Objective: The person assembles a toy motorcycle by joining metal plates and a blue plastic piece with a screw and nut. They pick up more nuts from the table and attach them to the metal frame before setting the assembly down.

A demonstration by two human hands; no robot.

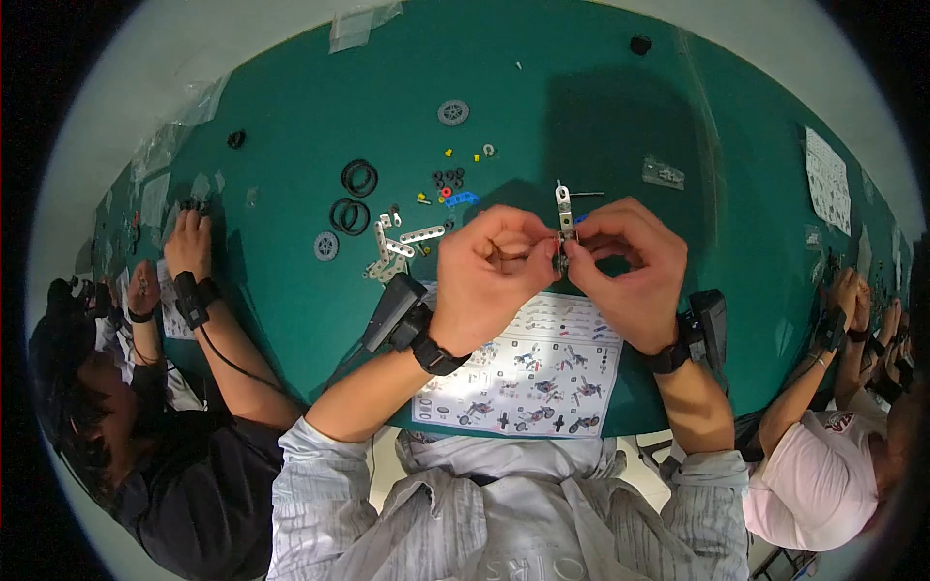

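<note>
Left hand [489,266] and right hand [630,261] pinch grey holed beam [563,205], fingertips closed on its lower end. Likely light, stiff plastic; best held by its edges

- 1 view only: head cam on the person, facing fwd & down over own chest.
- Fisheye lens: round frame, dark corners, green table [291,116] edge curves.
- Near: left hand [484,266] & right hand [630,261] fill the centre.
- Wide enough to catch a person at the L edge [145,465] & a person at the R edge [814,465].
</note>
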